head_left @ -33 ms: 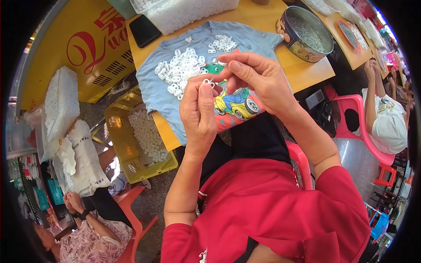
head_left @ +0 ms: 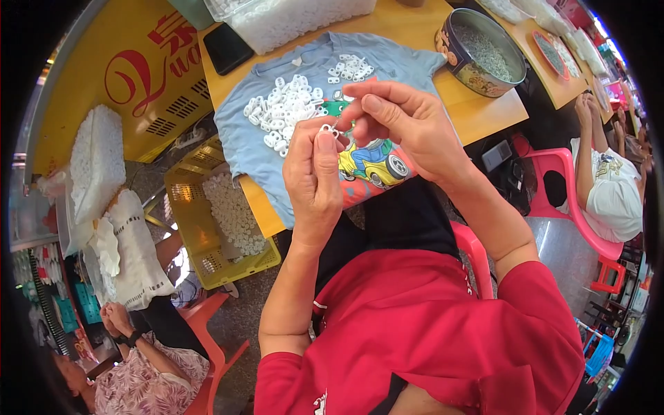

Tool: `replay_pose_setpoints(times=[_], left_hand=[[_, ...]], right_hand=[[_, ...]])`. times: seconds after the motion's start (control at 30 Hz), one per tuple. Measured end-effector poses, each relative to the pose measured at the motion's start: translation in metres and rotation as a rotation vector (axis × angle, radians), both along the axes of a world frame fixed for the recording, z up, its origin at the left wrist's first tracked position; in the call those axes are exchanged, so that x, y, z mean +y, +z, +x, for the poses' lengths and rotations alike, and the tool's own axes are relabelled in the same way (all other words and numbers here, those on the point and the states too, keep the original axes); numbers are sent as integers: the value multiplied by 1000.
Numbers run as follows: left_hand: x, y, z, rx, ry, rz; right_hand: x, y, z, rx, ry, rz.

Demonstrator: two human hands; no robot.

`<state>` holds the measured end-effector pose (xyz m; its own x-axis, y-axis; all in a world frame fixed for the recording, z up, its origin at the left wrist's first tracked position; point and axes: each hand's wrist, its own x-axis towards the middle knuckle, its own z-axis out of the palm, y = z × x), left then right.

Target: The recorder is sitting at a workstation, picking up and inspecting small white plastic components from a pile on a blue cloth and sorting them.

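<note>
My left hand (head_left: 315,173) pinches a small white plastic piece with holes (head_left: 328,129) between thumb and forefinger. My right hand (head_left: 411,128) is close beside it, thumb and fingers drawn together near the piece; whatever they hold is too small to make out. Beneath both hands a light blue T-shirt (head_left: 259,86) with a colourful car print lies spread over the table. On the shirt, a heap of similar white pieces (head_left: 287,104) sits left of my hands. A smaller group of white pieces (head_left: 351,68) lies farther off.
A round tin (head_left: 481,52) of small metal parts stands at the back right. A clear tub of white pieces (head_left: 297,24) and a black phone (head_left: 228,50) are at the back. Lower left, a yellow crate (head_left: 228,273) holds more pieces. Other people sit on both sides, near pink chairs (head_left: 560,187).
</note>
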<state>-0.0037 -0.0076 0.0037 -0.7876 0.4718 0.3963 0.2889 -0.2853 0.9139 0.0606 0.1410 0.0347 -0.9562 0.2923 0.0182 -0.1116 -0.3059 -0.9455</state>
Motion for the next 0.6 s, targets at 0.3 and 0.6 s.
replay_pose_setpoints(times=[0.3,0.6], left_hand=[[2,-14,0,208,41,-81],[3,-14,-2,95,23,-56]], right_hand=[[6,-10,-1,-69,36,-352],[-4,-9,2,-21,48,-309]])
